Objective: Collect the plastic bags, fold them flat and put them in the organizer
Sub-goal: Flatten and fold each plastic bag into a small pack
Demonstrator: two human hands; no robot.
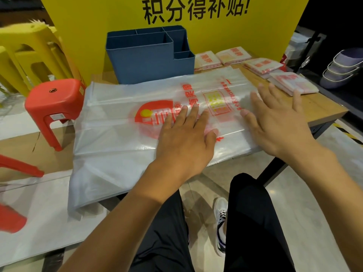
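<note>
Large clear plastic bag (137,122) lay flat across the desk (322,108), long axis running left-right, its left end hanging off the desk edge toward the red stool (53,103). Left hand (186,138) pressed flat on the bag's middle, fingers (193,112) straight and close together, on the red print. Right hand (279,124) was over the bag's right end, fingers spread and straight, slightly blurred; contact with the plastic looked likely but couldn't confirm. Neither hand pinched anything.

Key relation: the loose overhang sat left of both hands, so the left hand was nearer for a fold along the short axis. Blue organizer (149,55) stood just behind the bag, compartments looking empty. Four folded bags (255,65) lay at back right, not yet in it.

Writing: bag carried a red-yellow logo and red Chinese characters, too distorted to read. Yellow sign (117,14) behind read "积分得补贴!".
</note>
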